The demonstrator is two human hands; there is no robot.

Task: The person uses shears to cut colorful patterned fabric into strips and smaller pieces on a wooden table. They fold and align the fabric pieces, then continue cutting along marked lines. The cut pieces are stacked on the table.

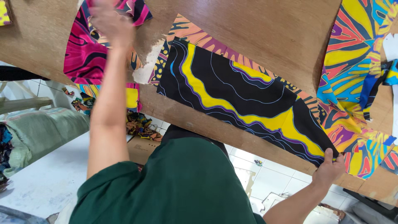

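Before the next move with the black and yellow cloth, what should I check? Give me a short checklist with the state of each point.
1. Right hand pinches the corner of the black and yellow cloth: ok.
2. Cloth lies flat on the wooden board: ok.
3. Left hand free of the cloth: ok, it is over the pink cloth.
4. Left hand grip: cannot tell, blurred.
5. Cloth inside the board edge: ok.

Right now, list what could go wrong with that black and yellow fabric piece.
1. The right hand holds only a corner of the black piece at the board edge, so it may slide off.
2. The left hand is blurred over the pink piece and could disturb it.
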